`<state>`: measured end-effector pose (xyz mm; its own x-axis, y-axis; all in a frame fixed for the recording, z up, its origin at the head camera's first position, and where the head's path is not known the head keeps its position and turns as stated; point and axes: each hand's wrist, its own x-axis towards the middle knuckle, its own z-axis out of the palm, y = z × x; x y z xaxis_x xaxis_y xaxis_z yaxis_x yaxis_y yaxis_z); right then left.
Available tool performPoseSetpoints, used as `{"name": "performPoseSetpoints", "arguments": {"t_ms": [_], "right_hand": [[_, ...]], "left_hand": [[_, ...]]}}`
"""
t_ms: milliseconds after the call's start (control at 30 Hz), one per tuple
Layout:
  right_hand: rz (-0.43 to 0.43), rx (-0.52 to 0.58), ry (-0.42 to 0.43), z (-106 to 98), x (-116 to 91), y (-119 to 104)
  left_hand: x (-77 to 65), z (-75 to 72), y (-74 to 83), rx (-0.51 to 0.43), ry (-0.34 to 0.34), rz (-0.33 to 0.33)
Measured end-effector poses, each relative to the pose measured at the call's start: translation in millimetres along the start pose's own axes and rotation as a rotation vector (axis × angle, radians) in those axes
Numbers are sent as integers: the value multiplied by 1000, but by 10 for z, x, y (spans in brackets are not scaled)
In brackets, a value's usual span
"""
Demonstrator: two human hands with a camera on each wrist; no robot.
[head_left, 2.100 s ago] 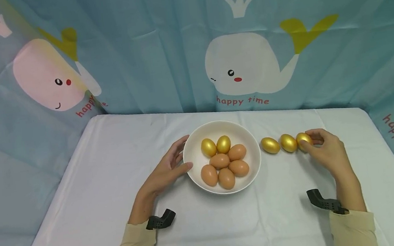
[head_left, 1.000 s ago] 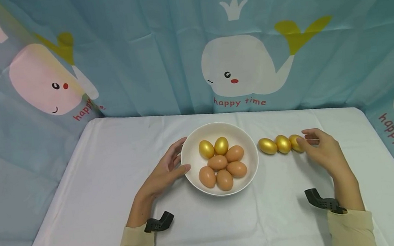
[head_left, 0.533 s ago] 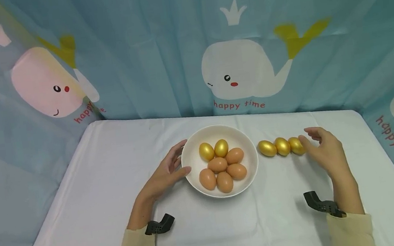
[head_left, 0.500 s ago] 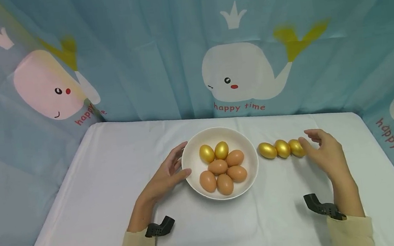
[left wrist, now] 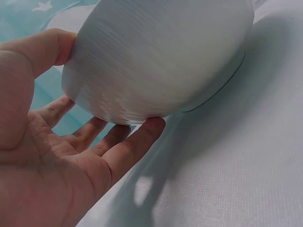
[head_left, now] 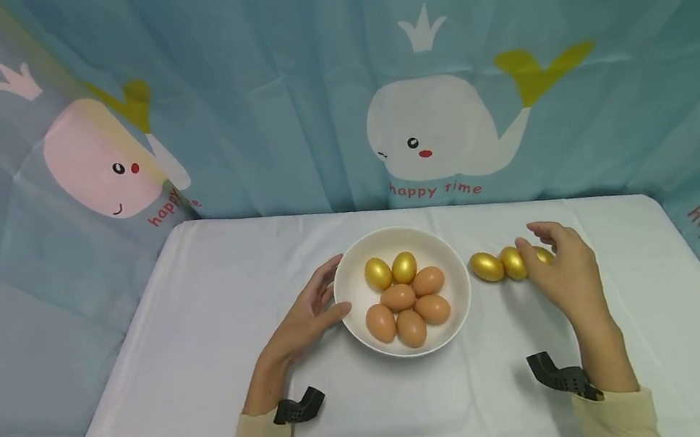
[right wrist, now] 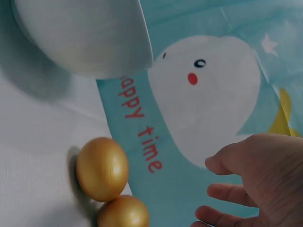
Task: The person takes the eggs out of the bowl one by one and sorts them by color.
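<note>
My left hand (head_left: 305, 320) holds the left side of a white bowl (head_left: 354, 331), the thumb at its rim and the fingers against the outer wall, as the left wrist view shows. Inside the bowl sit two golden eggs (head_left: 404, 268) and several brown eggs (head_left: 412, 328). To its right, three more golden eggs (head_left: 486, 266) lie in a row on the white cloth. Above the right end of that row is my right hand (head_left: 563, 271), thumb and fingers apart with nothing between them. It partly hides the rightmost golden egg (head_left: 545, 255).
A white cloth (head_left: 375, 419) covers the table. Behind and beside it hang blue curtains (head_left: 297, 108) printed with whales. Each wrist carries a black camera mount (head_left: 301, 405).
The right hand slid the rightmost golden egg left until the three were close together, then let go and moved left over the row. The left hand has stayed on the bowl.
</note>
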<state>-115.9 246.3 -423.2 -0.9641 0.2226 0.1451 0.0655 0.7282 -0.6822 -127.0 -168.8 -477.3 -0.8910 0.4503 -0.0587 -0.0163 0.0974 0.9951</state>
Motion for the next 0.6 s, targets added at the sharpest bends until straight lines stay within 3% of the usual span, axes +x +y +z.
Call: {"name": "performPoseSetpoints", "arguments": {"t_ms": [367,600], "right_hand": [[-152,54,-13,59,-18,-309],[-226,109,-94,87,43,-530]], "left_hand": [[-23,17,8,-4,0,-10],[2,3,-10,-5,3,21]]}}
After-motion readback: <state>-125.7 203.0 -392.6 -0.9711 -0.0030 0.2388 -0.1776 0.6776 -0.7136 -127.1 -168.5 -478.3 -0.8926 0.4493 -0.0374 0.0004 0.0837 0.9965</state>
